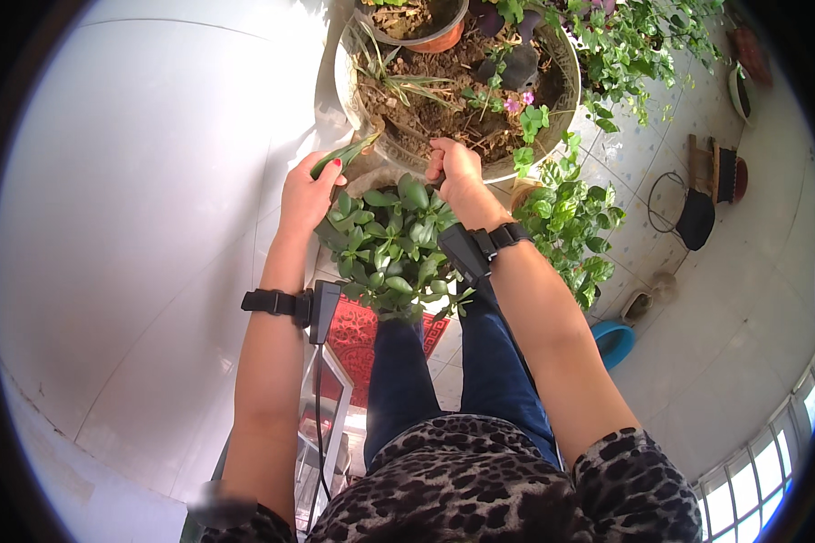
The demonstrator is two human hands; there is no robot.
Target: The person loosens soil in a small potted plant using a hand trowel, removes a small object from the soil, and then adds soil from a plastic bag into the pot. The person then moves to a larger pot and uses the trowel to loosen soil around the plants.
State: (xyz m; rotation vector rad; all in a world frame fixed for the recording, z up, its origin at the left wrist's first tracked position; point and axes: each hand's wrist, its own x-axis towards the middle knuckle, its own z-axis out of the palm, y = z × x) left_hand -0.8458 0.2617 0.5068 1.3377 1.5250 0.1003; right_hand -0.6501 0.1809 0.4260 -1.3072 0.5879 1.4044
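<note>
My left hand (312, 193) holds a long green leaf (350, 153) between thumb and fingers; its brownish tip points to the rim of a large round planter (574, 88). My right hand (456, 166) is closed in a fist around a dark handle, mostly hidden, at the planter's near rim. Inside the planter lie brown soil (421, 108), a striped-leaf plant (407, 85), clover-like leaves (533, 122) with small pink flowers (519, 102), and a dark rounded object (518, 68). Below both hands grows a bushy plant with thick green leaves (401, 244).
A flowerpot (441, 39) stands in the planter's far part. Leafy plants (577, 224) grow at the right. A blue basin (613, 344) sits on the tiled floor, with a red mat (353, 339) near my legs. White walls rise on both sides.
</note>
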